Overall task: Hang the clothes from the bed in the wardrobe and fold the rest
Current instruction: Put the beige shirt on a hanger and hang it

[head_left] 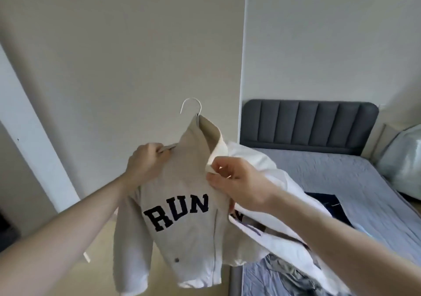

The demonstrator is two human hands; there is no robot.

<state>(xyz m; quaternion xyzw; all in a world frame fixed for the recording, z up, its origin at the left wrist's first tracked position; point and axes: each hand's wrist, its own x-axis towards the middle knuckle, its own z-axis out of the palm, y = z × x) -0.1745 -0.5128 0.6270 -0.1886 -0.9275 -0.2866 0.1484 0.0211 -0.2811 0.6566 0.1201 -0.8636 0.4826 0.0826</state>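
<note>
A beige jacket (182, 234) with dark letters "RUN" hangs in the air in front of me, half on a white hanger (192, 105) whose hook sticks up above the collar. My left hand (145, 161) grips the hanger's left arm at the jacket's shoulder. My right hand (237, 179) pinches the jacket's front edge, showing its white lining (268, 177), which spreads out to the right. The rest of the hanger is hidden inside the jacket.
A bed (330, 175) with a grey quilt and a dark padded headboard (307, 124) stands at the right. On it lie a dark blue garment (330, 207) and grey crumpled clothes (284, 273). A pale pillow (403, 161) sits at the far right. A white wall panel (136, 56) stands behind the jacket.
</note>
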